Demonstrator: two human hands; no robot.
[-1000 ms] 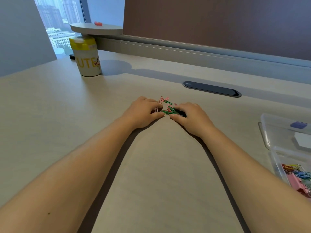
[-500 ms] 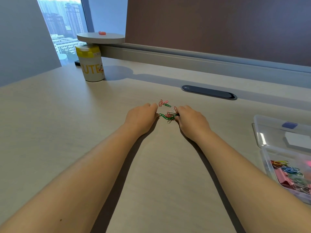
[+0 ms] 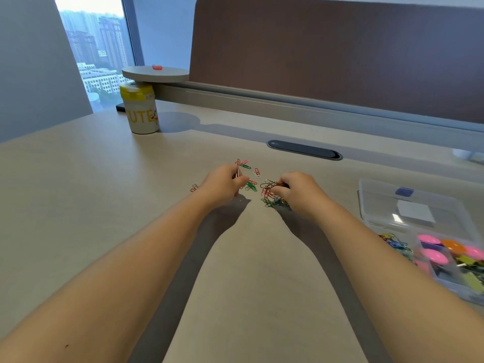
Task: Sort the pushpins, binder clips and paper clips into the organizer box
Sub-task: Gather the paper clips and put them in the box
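Observation:
Coloured paper clips (image 3: 251,185) lie scattered on the desk between my hands. My left hand (image 3: 222,184) has its fingers curled and pinches a few clips at its fingertips. My right hand (image 3: 298,191) grips a tangled bunch of clips (image 3: 268,191) that hangs from its fingers just above the desk. One stray clip (image 3: 193,188) lies left of my left wrist. The clear organizer box (image 3: 445,282) sits at the right edge, holding paper clips, pink and orange pushpins (image 3: 433,255) and binder clips in separate compartments.
The box's open lid (image 3: 411,205) lies flat behind it. A white jar with a yellow lid (image 3: 141,111) stands at the back left, under a round shelf. A dark cable slot (image 3: 305,150) is set into the desk beyond the clips.
My hands have moved apart. The right hand has gathered a bunch of clips and lifted it a little to the right. The view has shifted, showing more of the box.

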